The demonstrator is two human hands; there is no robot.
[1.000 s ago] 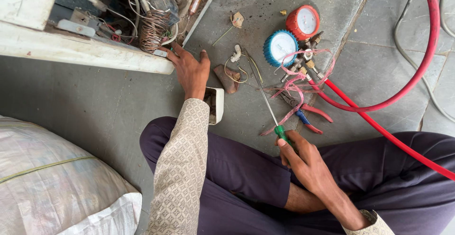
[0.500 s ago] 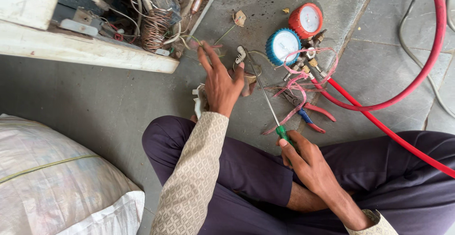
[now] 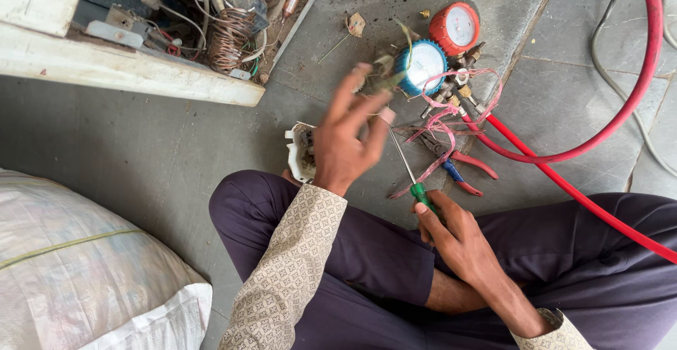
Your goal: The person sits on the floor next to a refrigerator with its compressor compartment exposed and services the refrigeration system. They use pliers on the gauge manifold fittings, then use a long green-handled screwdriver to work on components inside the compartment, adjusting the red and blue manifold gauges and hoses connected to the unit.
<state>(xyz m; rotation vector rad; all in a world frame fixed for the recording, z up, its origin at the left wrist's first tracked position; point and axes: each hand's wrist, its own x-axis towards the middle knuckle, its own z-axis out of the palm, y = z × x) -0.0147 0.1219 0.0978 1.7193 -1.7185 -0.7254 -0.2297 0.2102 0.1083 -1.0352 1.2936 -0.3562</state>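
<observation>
A makeshift repair spot on a bare grey stone-slab floor [image 3: 176, 145], I'd say, beside an opened white appliance casing [image 3: 127, 68] exposing a copper tube coil [image 3: 229, 39] and wiring. I see red and blue dial pressure gauges [image 3: 437, 46], a red rubber hose [image 3: 599, 131], red-handled pliers [image 3: 458, 163] and a white woven sack [image 3: 84, 272].

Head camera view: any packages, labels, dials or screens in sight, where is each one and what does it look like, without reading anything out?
Blue pressure gauge: on the floor just beyond the left hand, round, blue rim, white dial face.
Red pressure gauge: beside and beyond the blue one, round, red rim, white dial face.
White woven sack: lower left on the floor, bulging, pale with a thin yellowish stripe.
No screens or signs show.
</observation>
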